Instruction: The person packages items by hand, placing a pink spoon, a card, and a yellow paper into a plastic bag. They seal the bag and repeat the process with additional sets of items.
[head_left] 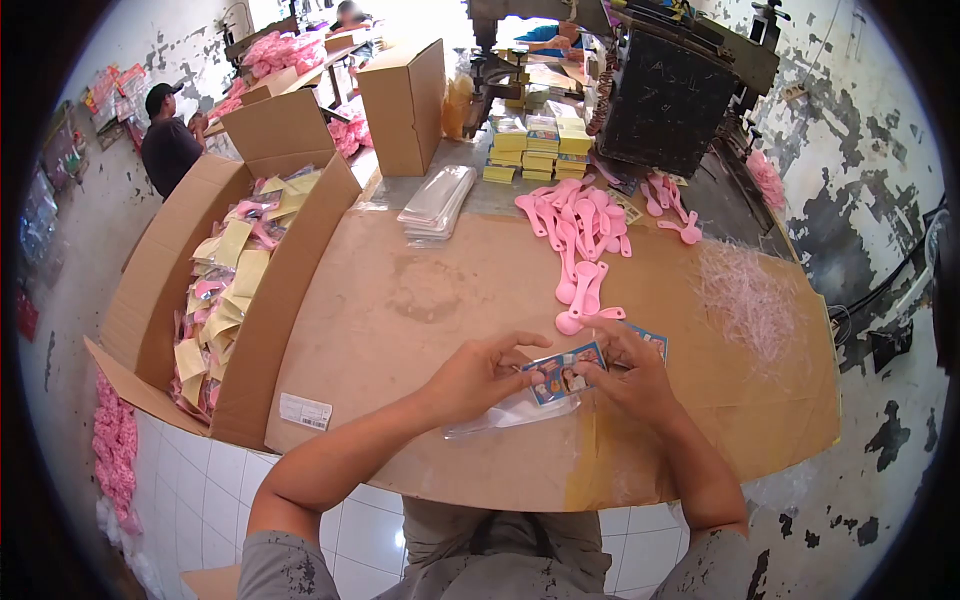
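A blue printed card (565, 376) is held up between my two hands, tilted over the cardboard-covered table. My left hand (478, 378) pinches its left end between thumb and fingers. At the card's right end my right hand (638, 378) has its thumb on the front. Below the card lies a clear plastic bag (515, 414), partly covered by the card and hands. A second blue card (655, 341) shows just beyond my right hand. Pink plastic spoons (590, 222) lie in a heap ahead, with several trailing down toward my right fingertips.
Left stands an open carton (230, 365) of bagged spoons and cards. Flat plastic bags (437, 203) and card stacks (540, 140) lie at the back, near a black machine (668, 95). Plastic shreds (750, 300) lie right. Another person (170, 138) sits far left.
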